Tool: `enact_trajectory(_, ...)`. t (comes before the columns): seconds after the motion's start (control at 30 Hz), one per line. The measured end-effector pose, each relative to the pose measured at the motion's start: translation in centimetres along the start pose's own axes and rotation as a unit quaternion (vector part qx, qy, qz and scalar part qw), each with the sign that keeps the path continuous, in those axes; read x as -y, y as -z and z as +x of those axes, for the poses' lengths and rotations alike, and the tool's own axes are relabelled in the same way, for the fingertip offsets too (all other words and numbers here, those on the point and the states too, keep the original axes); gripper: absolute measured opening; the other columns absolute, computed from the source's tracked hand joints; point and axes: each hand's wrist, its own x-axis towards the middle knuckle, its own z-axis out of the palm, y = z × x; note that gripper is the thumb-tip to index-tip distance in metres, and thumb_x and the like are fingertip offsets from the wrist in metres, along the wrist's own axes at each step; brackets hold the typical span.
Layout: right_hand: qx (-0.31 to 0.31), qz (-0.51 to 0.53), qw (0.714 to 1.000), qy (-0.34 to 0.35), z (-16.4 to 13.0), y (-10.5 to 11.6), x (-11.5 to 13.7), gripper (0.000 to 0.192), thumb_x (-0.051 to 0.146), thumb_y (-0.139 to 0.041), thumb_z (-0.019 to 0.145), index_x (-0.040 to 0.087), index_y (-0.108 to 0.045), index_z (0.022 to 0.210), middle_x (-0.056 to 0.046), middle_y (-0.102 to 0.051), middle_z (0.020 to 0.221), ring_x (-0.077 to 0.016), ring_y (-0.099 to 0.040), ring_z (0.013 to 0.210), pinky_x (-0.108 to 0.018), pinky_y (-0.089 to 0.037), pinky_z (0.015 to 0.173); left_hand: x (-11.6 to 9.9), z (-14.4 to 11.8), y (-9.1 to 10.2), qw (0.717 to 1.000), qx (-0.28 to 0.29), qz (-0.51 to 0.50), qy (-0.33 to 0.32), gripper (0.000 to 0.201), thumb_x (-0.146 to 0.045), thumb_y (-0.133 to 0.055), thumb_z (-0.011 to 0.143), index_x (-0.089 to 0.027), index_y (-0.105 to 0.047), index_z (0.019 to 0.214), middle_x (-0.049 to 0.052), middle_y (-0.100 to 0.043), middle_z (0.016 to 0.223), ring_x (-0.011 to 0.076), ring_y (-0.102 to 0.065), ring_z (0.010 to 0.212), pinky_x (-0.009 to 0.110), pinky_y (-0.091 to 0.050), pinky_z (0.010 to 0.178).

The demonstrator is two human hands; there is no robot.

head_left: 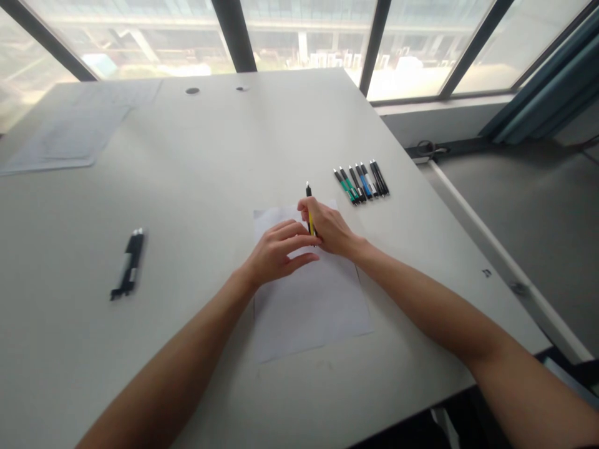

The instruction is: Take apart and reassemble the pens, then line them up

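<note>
My right hand (330, 227) grips a yellow and black pen (309, 209) upright, its tip down on a white sheet of paper (311, 299) in the middle of the table. My left hand (278, 252) rests on the paper just left of it, its fingers stretched toward the pen's lower end and touching or nearly touching my right hand. The pen's tip is hidden behind the fingers.
A row of several pens (361, 181), green, blue and black, lies right of the paper. Two black pens (128, 263) lie at the left. Paper sheets (70, 134) sit at the far left corner. The grey table (196, 174) ends by windows; its right edge drops to the floor.
</note>
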Motion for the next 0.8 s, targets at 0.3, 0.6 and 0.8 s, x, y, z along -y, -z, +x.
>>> enact_trajectory(0.3,0.03,0.087,0.996,0.001,-0.1,-0.2,0.5,0.037,0.024,-0.056,0.078,0.025,-0.038,0.111,0.002,-0.055,0.089,-0.0137,-0.051,0.073,-0.025,-0.04,0.068,0.5,-0.1,-0.2,0.996,-0.008,0.091,0.006,0.019,-0.041,-0.057,0.095,-0.027,-0.069,0.102,0.004,-0.069,0.084,0.0179,-0.064,0.085,0.034,-0.049,0.083)
enact_trajectory(0.6,-0.175,0.086,0.976,-0.101,2.1,3.7,-2.6,0.041,0.012,-0.045,0.082,0.02,-0.05,0.122,-0.009,-0.056,0.108,-0.0167,-0.055,0.085,-0.03,-0.048,0.076,1.6,-0.7,0.1,0.991,-0.12,0.055,0.019,0.036,-0.031,-0.057,0.096,-0.023,-0.053,0.131,0.002,-0.069,0.085,0.0142,-0.062,0.075,0.032,-0.05,0.081)
enact_trajectory(0.8,-0.242,-0.038,0.946,-0.213,3.1,13.2,-9.4,0.039,0.017,-0.04,0.092,0.016,-0.05,0.129,-0.003,-0.063,0.084,-0.0166,-0.058,0.074,-0.027,-0.047,0.074,1.9,-0.8,-0.3,0.989,-0.132,0.063,0.027,0.035,-0.026,-0.053,0.097,-0.023,-0.053,0.132,0.001,-0.068,0.083,0.0139,-0.062,0.074,0.031,-0.051,0.08)
